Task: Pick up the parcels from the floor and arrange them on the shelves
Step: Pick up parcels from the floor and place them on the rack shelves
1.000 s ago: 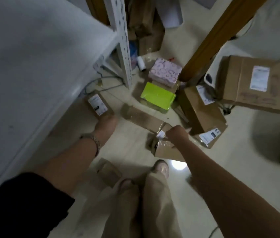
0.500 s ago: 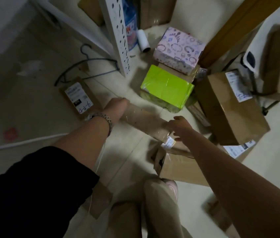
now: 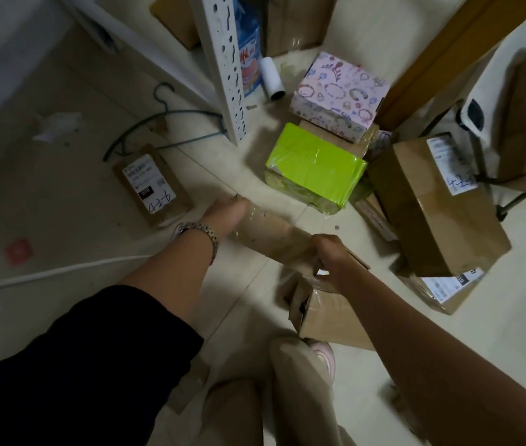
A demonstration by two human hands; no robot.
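Flat labelled parcel on floor, far left | my left grip clasps long taped parcel at its left end | right grip curled round its right end | green box just beyond, brown carton under my right wrist

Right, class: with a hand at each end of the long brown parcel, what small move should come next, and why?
Probably lift it level, off the floor. The left hand is on the far end of the long brown parcel, and the right hand grips the near end, above a torn brown box.
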